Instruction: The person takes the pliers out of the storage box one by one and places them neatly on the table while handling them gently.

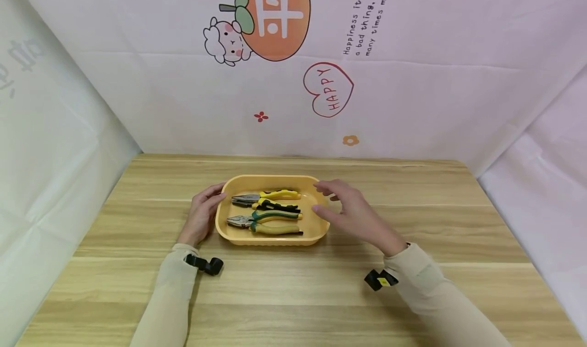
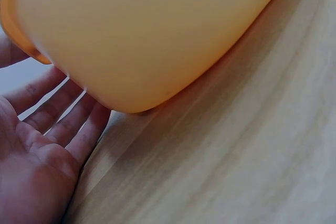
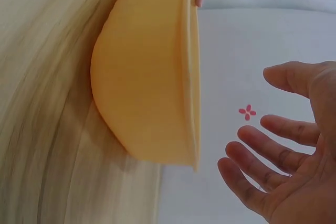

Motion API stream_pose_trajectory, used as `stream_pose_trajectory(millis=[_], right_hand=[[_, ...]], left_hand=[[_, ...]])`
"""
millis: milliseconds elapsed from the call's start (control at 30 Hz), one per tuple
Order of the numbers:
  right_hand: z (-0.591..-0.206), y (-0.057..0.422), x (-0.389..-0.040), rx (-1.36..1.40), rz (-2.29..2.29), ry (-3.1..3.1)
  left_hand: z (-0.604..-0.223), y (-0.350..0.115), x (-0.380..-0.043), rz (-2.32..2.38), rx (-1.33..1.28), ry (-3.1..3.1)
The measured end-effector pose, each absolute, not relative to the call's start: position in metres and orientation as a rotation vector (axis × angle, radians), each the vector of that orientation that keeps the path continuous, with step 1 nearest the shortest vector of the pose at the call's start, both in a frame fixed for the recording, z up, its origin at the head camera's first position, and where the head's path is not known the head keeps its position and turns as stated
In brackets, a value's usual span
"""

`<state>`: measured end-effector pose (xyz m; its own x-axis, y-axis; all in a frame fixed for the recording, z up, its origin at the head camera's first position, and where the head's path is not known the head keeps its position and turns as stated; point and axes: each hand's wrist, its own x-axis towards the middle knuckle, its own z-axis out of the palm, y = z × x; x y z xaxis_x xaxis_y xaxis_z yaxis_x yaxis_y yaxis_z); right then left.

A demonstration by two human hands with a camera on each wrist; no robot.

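A yellow plastic basin (image 1: 314,227) holds pliers with yellow-and-black handles (image 1: 282,194) and, nearer the front, combination pliers with green-and-yellow handles (image 1: 275,230). The plier heads point left. My left hand (image 1: 202,214) holds the basin's left end, thumb over the rim and fingers (image 2: 58,108) flat against the outer wall. At the right end, my right hand (image 1: 353,212) hovers by the rim with thumb and fingers spread, holding nothing. In the right wrist view its fingertips (image 3: 229,166) stand apart from the basin wall. The pliers are hidden from both wrist views.
The basin stands on a wood-grain table (image 1: 284,296), toward its back edge. Behind the table hangs a white cloth (image 1: 412,112) with printed drawings and words. More white cloth hangs at the left and right sides.
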<state>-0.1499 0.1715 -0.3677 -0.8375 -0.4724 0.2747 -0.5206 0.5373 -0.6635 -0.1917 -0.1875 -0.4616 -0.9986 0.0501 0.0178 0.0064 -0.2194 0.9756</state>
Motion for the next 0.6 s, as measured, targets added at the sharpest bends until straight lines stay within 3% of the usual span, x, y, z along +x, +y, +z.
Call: stream_pose_trajectory(millis=[600], right_hand=[[-0.385,0.129,-0.159,0.967,1.175,-2.868]], left_hand=[[-0.462,-0.187,-0.191,2.452,0.045,1.948]])
